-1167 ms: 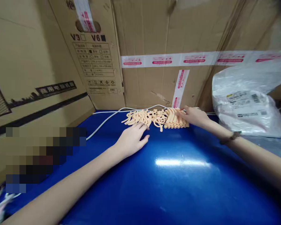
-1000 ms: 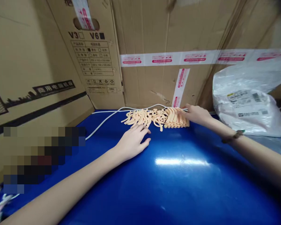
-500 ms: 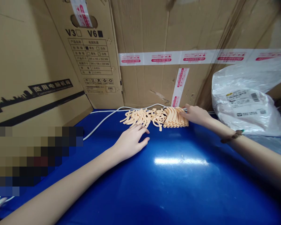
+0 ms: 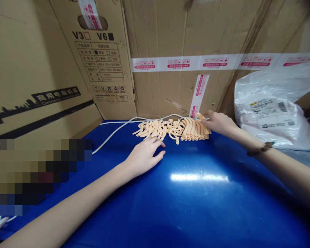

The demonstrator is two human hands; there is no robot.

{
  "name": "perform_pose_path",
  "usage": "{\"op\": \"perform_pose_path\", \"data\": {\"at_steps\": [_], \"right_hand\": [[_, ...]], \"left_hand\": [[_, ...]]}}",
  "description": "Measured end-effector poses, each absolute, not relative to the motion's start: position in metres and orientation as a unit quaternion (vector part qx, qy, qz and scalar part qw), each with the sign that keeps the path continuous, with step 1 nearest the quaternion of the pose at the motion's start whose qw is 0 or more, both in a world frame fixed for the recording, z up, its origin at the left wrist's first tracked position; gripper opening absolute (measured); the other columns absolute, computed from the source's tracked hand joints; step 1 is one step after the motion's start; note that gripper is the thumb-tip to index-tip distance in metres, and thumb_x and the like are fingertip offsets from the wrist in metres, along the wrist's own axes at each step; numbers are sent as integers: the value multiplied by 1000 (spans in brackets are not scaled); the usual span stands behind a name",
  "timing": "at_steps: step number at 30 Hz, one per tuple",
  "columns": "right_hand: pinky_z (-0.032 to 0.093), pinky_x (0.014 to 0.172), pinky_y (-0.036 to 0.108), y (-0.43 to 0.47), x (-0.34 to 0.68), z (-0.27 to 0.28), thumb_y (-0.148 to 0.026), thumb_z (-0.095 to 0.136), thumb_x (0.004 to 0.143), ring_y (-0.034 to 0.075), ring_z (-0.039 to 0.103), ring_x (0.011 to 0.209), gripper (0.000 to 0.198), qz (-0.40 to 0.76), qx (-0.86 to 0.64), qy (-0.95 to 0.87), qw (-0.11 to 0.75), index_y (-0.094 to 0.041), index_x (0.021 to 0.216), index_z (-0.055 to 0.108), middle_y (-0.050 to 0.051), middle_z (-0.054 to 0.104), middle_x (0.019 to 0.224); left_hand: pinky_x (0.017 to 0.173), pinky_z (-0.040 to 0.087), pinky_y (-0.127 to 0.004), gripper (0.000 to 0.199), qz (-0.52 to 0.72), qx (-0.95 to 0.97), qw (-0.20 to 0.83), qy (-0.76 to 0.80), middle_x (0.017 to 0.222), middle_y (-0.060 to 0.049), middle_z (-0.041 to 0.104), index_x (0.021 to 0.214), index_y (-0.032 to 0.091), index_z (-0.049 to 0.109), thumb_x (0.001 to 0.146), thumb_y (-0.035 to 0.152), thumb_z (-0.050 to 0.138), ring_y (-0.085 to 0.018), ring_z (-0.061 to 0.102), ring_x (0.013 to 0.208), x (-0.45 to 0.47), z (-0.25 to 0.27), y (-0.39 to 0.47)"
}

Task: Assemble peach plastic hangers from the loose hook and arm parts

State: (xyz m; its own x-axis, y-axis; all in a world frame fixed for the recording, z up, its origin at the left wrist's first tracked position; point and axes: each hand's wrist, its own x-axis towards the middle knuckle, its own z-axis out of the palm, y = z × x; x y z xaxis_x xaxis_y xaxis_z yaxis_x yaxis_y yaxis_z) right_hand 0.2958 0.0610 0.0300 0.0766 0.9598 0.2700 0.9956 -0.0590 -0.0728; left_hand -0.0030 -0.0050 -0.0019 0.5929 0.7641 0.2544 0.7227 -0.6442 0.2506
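Peach strips, blue table

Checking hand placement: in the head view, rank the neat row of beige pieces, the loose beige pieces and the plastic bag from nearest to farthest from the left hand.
From the left hand:
1. loose beige pieces, just beyond its fingers
2. neat row of beige pieces, farther to the right
3. plastic bag, at the far right

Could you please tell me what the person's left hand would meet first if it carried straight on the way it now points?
The left hand would probably first meet the loose pile of peach, curved, plastic-looking strips just ahead of it; whether they touch now is unclear from this view.
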Motion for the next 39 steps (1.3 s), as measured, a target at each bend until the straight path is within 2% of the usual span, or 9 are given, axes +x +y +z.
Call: {"op": "perform_pose_path", "data": {"at_steps": [4, 8, 11, 13, 16, 22, 31, 35, 39], "right_hand": [[43, 62, 35, 49, 287, 57, -46, 45, 85, 31, 65, 85, 45, -87, -707, -689, 135, -21, 121, 52, 11, 70, 92], [40, 58, 29, 22, 260, 76, -42, 50, 83, 22, 63, 68, 48, -63, -564, -816, 113, -21, 126, 46, 4, 69, 83], [36, 55, 26, -1, 233, 75, -36, 52, 81, 19, 60, 63, 49, -49, -473, -877, 67, -20, 127, 45, 3, 68, 79], [32, 51, 25, -13, 218, 70, -35, 55, 78, 19, 58, 58, 49, -52, -447, -893, 35, -19, 125, 47, 3, 66, 73], [27, 48, 24, -22, 207, 62, -31, 54, 79, 15, 53, 51, 47, -9, -411, -911, 21, -18, 125, 48, 2, 64, 69], [27, 46, 23, -15, 211, 56, -31, 55, 78, 14, 54, 54, 38, 71, -416, -907, -1, -18, 114, 50, 1, 64, 70], [26, 46, 24, -12, 214, 47, -34, 58, 77, 12, 47, 51, 14, 118, -420, -899, -46, -20, 80, 58, -1, 59, 63], [27, 47, 24, -12, 214, 46, -40, 59, 78, 13, 48, 52, 20, 114, -422, -898, -59, -20, 78, 59, -1, 60, 64], [37, 53, 25, 2, 231, 58, -53, 49, 85, 16, 57, 62, 35, 161, -415, -894, -52, -19, 82, 61, 2, 65, 73]], "left_hand": [[96, 46, -41, 25, 209, 879, 82, 421, 115, -6, 61, 112, 20, 54, 89, 28, 49, -22, 56, 110, -2, -2, -6], [100, 43, -41, 52, 294, 859, 90, 410, 135, -9, 48, 135, 22, 33, 90, 38, 51, -23, 50, 119, -1, -1, -8], [98, 45, -40, 66, 330, 849, 106, 398, 141, -10, 40, 141, 25, 21, 88, 47, 53, -25, 47, 122, -2, 1, -10], [95, 46, -38, 61, 320, 863, 114, 373, 137, -8, 46, 139, 25, 26, 88, 45, 53, -24, 50, 119, -3, 4, -11], [91, 46, -35, 40, 289, 887, 109, 343, 116, -5, 60, 127, 23, 44, 90, 36, 53, -20, 56, 106, -3, 6, -10], [73, 46, -29, 22, 231, 902, 122, 345, 97, -3, 63, 107, 20, 59, 90, 34, 54, -17, 59, 87, -3, 5, -8], [67, 43, -26, 15, 186, 913, 120, 343, 92, -1, 60, 98, 21, 61, 88, 30, 55, -15, 57, 82, 2, 1, -15], [69, 44, -27, 14, 181, 917, 107, 340, 93, 0, 60, 97, 22, 60, 86, 30, 55, -16, 57, 87, 3, 0, -17], [74, 47, -30, 23, 186, 909, 106, 357, 98, -1, 62, 101, 23, 59, 85, 40, 58, -18, 58, 91, 4, 3, -15]]}}
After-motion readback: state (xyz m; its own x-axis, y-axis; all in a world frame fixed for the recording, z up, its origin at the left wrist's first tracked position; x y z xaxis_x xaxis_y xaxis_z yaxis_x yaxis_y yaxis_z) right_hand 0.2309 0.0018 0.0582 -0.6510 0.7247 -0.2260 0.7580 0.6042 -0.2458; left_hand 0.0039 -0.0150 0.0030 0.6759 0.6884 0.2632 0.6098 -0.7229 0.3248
